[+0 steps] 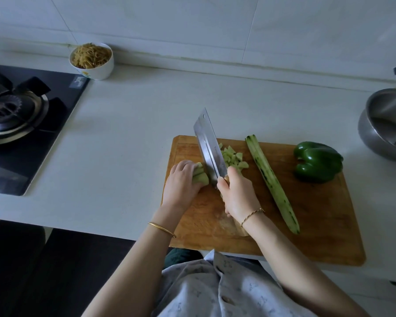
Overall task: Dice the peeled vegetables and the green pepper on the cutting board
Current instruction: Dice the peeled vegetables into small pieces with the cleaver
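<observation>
Worn matt wood for the cutting board (pixel 306 225); bright polished steel for the cleaver (pixel 207 143); glossy smooth skin on the green pepper (pixel 318 162); dull brushed metal for the pot (pixel 370 136); smooth matt counter (pixel 135 133); glazed white bowl (pixel 102 68); glossy black hob (pixel 62 108)

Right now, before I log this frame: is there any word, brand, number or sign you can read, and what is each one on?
No text is legible in this view.
Cleaver: a small engraved mark on the blade, too small to read.
Hob: a pale mark at its far right corner, too blurred to read.
White bowl: a small yellow motif on its side; it looks like a picture, not letters.
</observation>
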Action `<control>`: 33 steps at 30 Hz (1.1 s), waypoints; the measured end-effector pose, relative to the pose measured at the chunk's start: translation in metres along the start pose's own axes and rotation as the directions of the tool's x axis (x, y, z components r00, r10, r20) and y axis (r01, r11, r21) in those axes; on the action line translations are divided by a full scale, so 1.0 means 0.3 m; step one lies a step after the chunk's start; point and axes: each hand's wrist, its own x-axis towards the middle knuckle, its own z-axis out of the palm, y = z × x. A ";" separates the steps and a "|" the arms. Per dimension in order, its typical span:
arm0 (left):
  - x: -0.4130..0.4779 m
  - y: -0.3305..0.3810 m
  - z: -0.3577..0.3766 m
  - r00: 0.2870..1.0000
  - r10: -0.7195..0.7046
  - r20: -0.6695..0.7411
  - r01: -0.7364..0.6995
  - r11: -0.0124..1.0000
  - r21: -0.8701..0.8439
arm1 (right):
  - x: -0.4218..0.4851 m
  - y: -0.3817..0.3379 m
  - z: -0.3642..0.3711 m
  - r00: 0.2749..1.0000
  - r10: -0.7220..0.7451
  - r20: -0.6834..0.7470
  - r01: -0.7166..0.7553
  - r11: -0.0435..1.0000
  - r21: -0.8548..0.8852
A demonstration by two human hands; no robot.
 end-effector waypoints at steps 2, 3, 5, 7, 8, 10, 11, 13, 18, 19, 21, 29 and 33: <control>0.001 0.002 -0.002 1.000 -0.007 0.013 0.007 1.000 0.017 | -0.001 0.000 -0.007 1.000 -0.018 0.001 0.018 1.000 0.002; 0.002 0.001 -0.001 1.000 -0.007 0.016 0.007 1.000 0.022 | -0.003 0.000 -0.011 1.000 -0.025 0.007 0.025 1.000 0.000; 0.004 -0.001 0.000 1.000 -0.007 0.011 0.007 1.000 0.023 | -0.006 -0.002 -0.016 0.999 -0.028 0.028 0.028 1.000 0.009; 0.003 -0.003 0.001 1.000 -0.003 0.006 0.002 1.000 0.024 | -0.010 -0.006 -0.019 0.998 -0.026 0.055 0.025 1.000 0.015; 0.002 -0.003 0.002 1.000 0.000 0.002 0.000 1.000 0.028 | -0.011 -0.009 -0.020 0.998 -0.025 0.065 0.025 1.000 0.008; 0.002 -0.001 0.003 1.000 0.005 -0.007 -0.005 0.999 0.031 | -0.008 -0.015 -0.024 0.997 -0.024 0.078 0.026 0.999 -0.025; 0.002 0.000 0.003 1.000 0.006 -0.010 -0.005 1.000 0.029 | -0.006 -0.019 -0.026 0.996 -0.024 0.082 0.028 0.999 -0.046; 0.002 0.003 0.004 1.000 0.003 -0.013 -0.003 1.000 0.028 | 0.001 -0.028 -0.028 0.996 -0.022 0.092 0.029 0.996 -0.080; -0.003 0.008 0.005 0.999 0.006 -0.032 -0.006 1.000 0.004 | 0.008 -0.041 0.004 0.993 -0.035 0.111 0.052 0.987 -0.152; -0.004 0.009 0.004 0.999 0.005 -0.034 -0.005 1.000 0.000 | 0.008 -0.039 0.013 0.994 -0.034 0.107 0.051 0.986 -0.159; -0.002 0.007 0.001 1.000 0.004 -0.028 -0.004 1.000 0.001 | 0.009 -0.028 0.022 0.996 -0.022 0.090 0.036 0.988 -0.150; -0.006 0.002 -0.008 1.000 -0.022 -0.003 0.022 1.000 -0.005 | -0.001 0.009 0.002 1.000 -0.027 0.014 0.027 1.000 0.008; -0.002 0.003 -0.004 0.999 -0.035 0.004 0.035 0.999 0.010 | -0.011 0.007 -0.013 0.998 -0.040 0.044 0.038 0.998 0.049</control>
